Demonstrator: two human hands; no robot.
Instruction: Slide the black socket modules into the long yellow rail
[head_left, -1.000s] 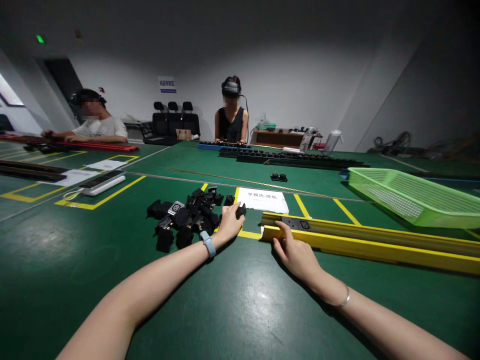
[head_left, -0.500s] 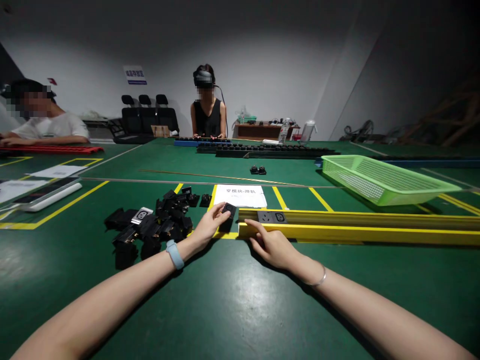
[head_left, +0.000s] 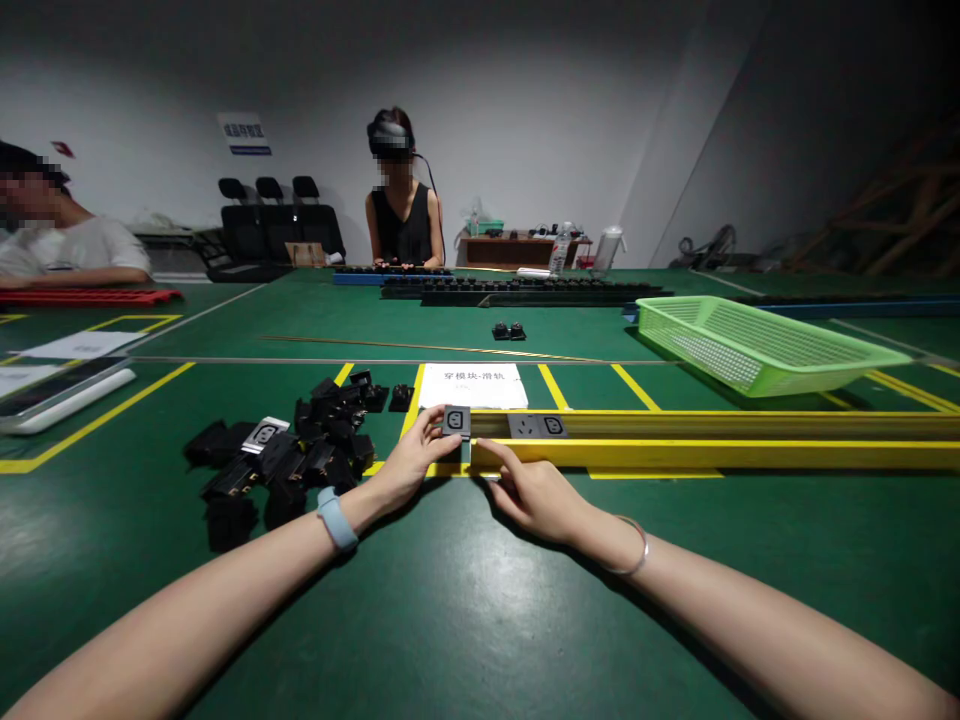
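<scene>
My left hand (head_left: 409,463) pinches a small black socket module (head_left: 456,421) and holds it against the left end of a long yellow rail (head_left: 712,452). My right hand (head_left: 534,493) rests on the near side of that rail end, its fingers closed against the rail. Two modules (head_left: 536,425) sit in the rail just right of the held one. A pile of black modules (head_left: 289,455) lies on the green table to the left of my left wrist.
A white paper label (head_left: 472,385) lies behind the rail end. A green mesh basket (head_left: 757,345) stands at the right. Two loose modules (head_left: 508,331) lie mid-table. One person (head_left: 401,215) sits across at long black rails (head_left: 517,291); another person (head_left: 56,245) sits far left.
My left hand has carried the module from the pile's edge to the rail's left end and turned it face up. My right hand stayed at the rail end. The view has shifted rightwards.
</scene>
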